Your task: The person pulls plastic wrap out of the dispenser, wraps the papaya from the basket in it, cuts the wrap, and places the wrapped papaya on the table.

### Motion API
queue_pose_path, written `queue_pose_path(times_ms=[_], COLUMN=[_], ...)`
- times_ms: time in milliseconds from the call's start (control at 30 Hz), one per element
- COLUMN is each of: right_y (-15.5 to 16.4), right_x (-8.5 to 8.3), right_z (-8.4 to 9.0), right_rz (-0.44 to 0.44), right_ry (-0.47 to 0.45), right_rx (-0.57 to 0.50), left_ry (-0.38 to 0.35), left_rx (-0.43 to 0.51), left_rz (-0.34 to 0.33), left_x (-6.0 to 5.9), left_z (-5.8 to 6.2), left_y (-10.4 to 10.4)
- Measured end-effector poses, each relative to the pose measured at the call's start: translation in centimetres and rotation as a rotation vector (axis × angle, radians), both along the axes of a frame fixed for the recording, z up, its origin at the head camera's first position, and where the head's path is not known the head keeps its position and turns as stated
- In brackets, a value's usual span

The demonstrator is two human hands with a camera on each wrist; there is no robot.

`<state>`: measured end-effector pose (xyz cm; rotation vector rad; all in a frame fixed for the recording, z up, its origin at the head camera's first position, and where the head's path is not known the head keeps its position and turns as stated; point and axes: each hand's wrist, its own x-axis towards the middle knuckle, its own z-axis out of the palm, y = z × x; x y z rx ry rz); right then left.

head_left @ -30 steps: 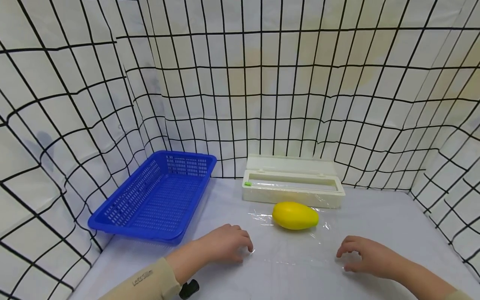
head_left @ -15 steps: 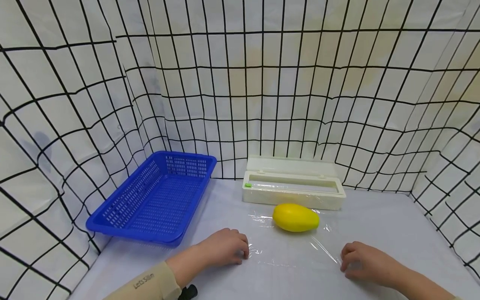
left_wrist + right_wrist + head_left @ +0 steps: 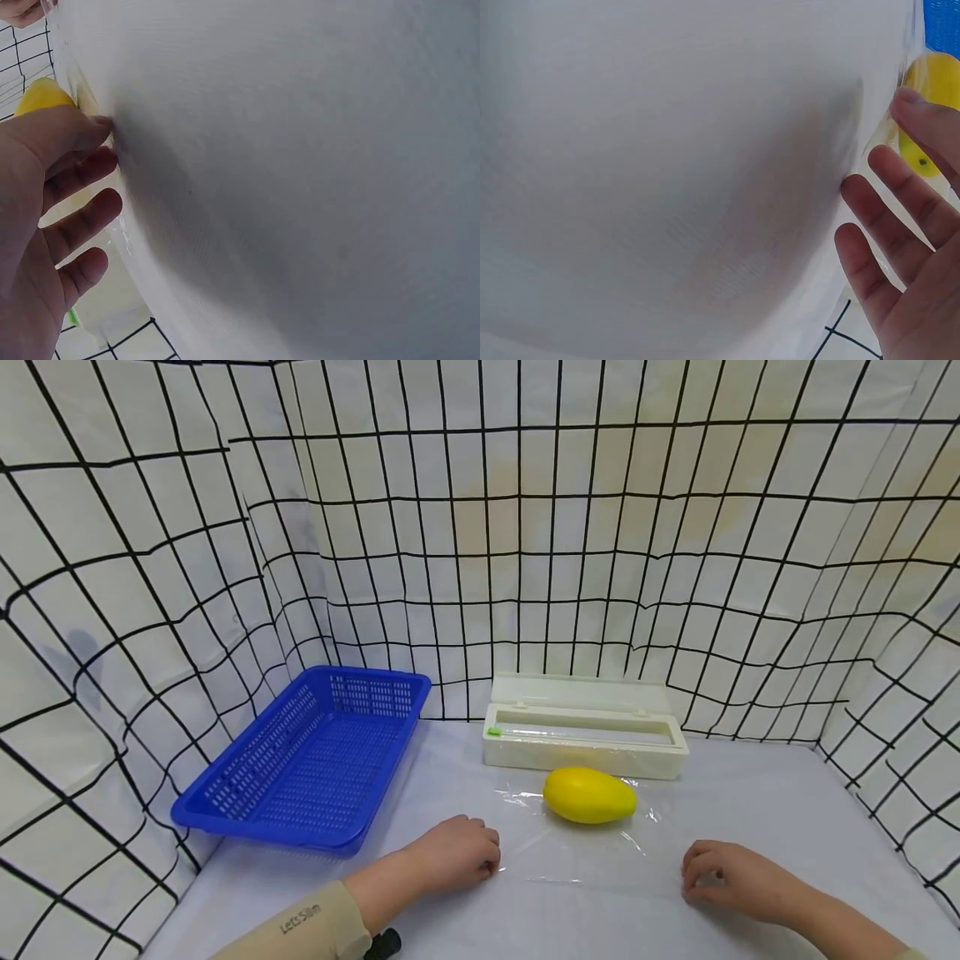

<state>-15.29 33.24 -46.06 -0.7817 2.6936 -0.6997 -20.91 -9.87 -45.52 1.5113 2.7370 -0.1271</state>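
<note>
Head view, left to right: a blue basket [image 3: 307, 760] sits at the table's left, its far wall against the grid-patterned cloth. Next comes the left hand [image 3: 453, 853], fingers curled down, pinching the near left edge of a sheet of cling film [image 3: 577, 852]. The film is nearly invisible; only glints and creases mark its outline, and its exact edges are hard to trace. On its far part lies a smooth yellow mango [image 3: 589, 794], lying lengthwise just in front of the white wrap dispenser [image 3: 585, 735], whose lid stands open. At the right, the right hand [image 3: 731, 875] pinches the film's near right edge with curled fingers. Both forearms are cut off by the frame's bottom. Each wrist view is mostly filled by blurred white tabletop, with the mango only partly seen behind fingers [image 3: 82, 217].
</note>
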Motion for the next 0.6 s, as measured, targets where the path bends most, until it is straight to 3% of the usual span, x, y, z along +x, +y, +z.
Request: queue_pose_path(times_ms=[167,467,600], right_y=[0.1,0.5,0.6], right_x=[0.0,-0.3,-0.6], right_z=[0.4,1.8,2.6], right_rz=[0.000,-0.049,-0.067], right_ry=[-0.016,0.018,0.069], right_rx=[-0.067,-0.166,-0.187], left_ry=[-0.016,-0.060,-0.014], left_rx=[0.025,0.170,0.254], left_rz=[0.041,0.154,0.212], left_x=[0.1,-0.1,-0.5], left_z=[0.1,0.5,0.9], left_y=[0.1,-0.5,-0.5])
